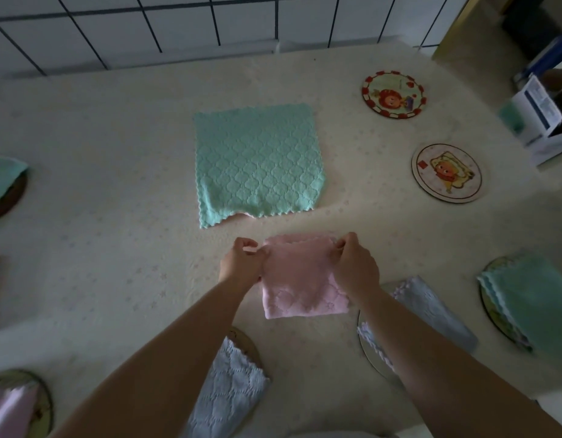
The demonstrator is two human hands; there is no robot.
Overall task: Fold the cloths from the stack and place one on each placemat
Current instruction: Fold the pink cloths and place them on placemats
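Observation:
A folded pink cloth lies in front of me on the cream table. My left hand pinches its far left corner and my right hand pinches its far right corner. Beyond it the stack of flat cloths shows a green cloth on top, with a pink edge peeking out beneath. Two round placemats with cartoon pictures, one red-rimmed and one pale, lie bare at the far right.
Other round placemats carry folded cloths: green at right, grey-blue near right, blue near centre, pink at bottom left, green at far left. A white box stands at the right edge. A tiled wall runs behind.

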